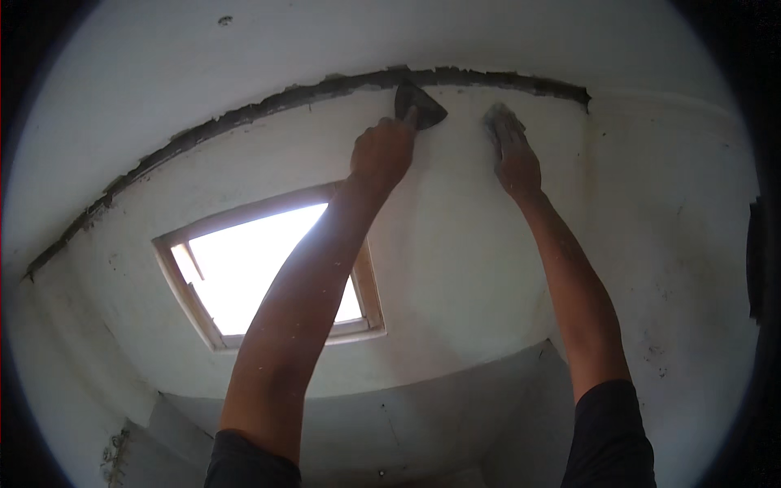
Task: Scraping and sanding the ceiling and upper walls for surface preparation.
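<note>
The hands are reaching up apart from each other in the head view, the left hand clamping round the handle of a scraper. The right hand is stretching its fingers toward the wall, with grey material showing at the fingertips; whether it is gripping this or only smeared with it, I cannot tell. The scraper is pointing away from the person, its long axis slanting from near left to far right, and its broad, dark blade is fanning out beyond the fist. It is lying just past the left hand and to the left of the right hand, well apart from the latter. The blade's far corner is overlapping a rough grey strip below the ceiling; contact is unclear. A bright window is showing behind the left forearm.
</note>
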